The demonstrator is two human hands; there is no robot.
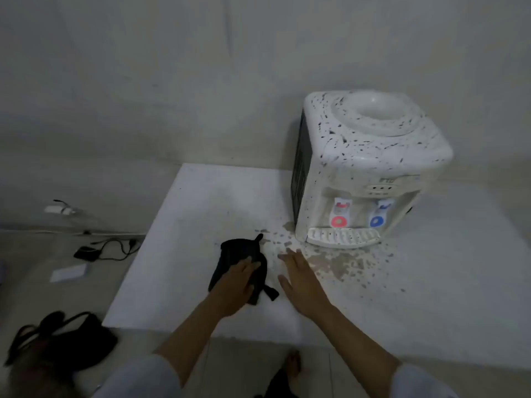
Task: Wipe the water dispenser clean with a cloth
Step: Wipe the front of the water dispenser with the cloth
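Observation:
A white tabletop water dispenser (370,165), spattered with dark specks, stands on the white table (186,214) at the right, close to the wall. It has a red tap and a blue tap above a drip tray (343,237). A black cloth (240,255) lies crumpled on the table left of the tray. My left hand (237,285) rests flat on the cloth's near part, fingers on it. My right hand (301,278) lies beside the cloth with fingers spread, holding nothing, at the edge of a brownish stain (342,262).
Dirty splashes and specks spread over the table in front of the dispenser. On the floor at the left lie a black bag (66,340), a black charger with cable (100,249) and a white card (69,272). My bare foot (293,366) shows below the table's front edge.

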